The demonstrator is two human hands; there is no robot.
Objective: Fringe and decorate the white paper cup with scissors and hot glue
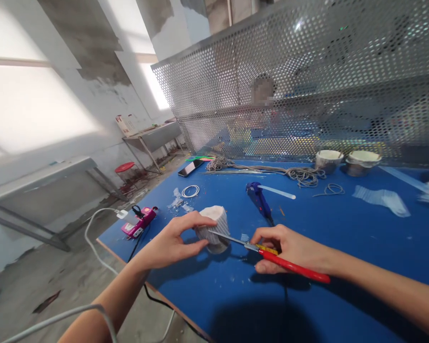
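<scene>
"The left hand has its thumb and forefinger curled round a pale, ridged cup, over the blue table. I can't tell whether its base touches down."

"And the right hand?"

"Closed around a red-handled tool. The pointed tip lies against the cup's side, or just in front of it, close to the left forefinger."

"That worries me, watching from here. What could slip?"

"The tip, I'd say. Too hard a push might skid it off the ridges into that finger. A slack hold could let the cup turn, and a snag could tear its covering."

"What about the glue gun, just beyond the right hand?"

"If it's hot, a stray knuckle could get burned. I can't tell whether it is."

"Count things for me, then."

"One cup between the hands, and two tubs by the mesh panel. One glue gun, with one glue stick. Two white rings, one phone, one magenta power strip. Two big cord tangles, plus one small loose coil."

"And those clear scraps?"

"Too jumbled to number."
</scene>
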